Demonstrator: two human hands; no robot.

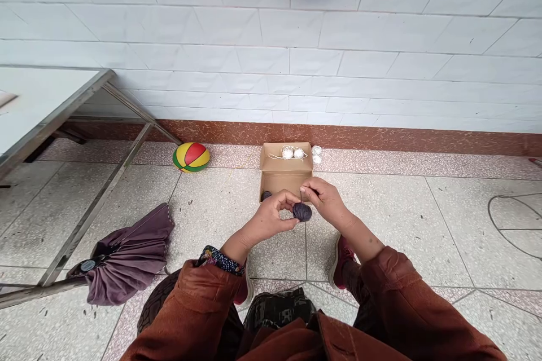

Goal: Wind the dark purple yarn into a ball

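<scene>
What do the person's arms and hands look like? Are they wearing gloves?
No gloves: the left hand and right hand are both bare. Each arm has a rusty-brown sleeve, left sleeve and right sleeve. A dark patterned cuff with little light and coloured specks peeks out on the left one.

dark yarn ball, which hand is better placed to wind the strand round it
Probably the right hand: its fingertips pinch the strand just above the dark yarn ball. The left hand has its grip on the ball's side, so it seems better suited to steadying it.
</scene>
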